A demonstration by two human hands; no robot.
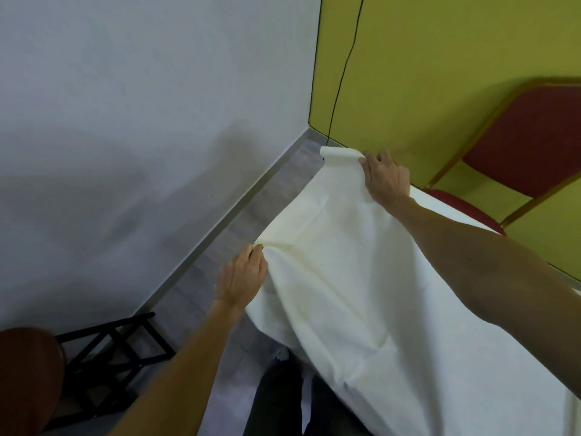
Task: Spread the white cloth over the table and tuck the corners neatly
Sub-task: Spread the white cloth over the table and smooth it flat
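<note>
The white cloth [361,278] is lifted and stretched between both hands, with folds running down toward the lower right. My left hand [243,275] pinches its near edge at the left. At the far end my right hand [386,177] grips the cloth's top edge close to the yellow wall. The table is hidden under the cloth.
A red padded chair with a wooden frame [515,152] stands at the right against the yellow wall [440,58]. A black folding stand [116,360] sits on the grey floor [220,247] at lower left. A black cable [342,73] hangs down the wall.
</note>
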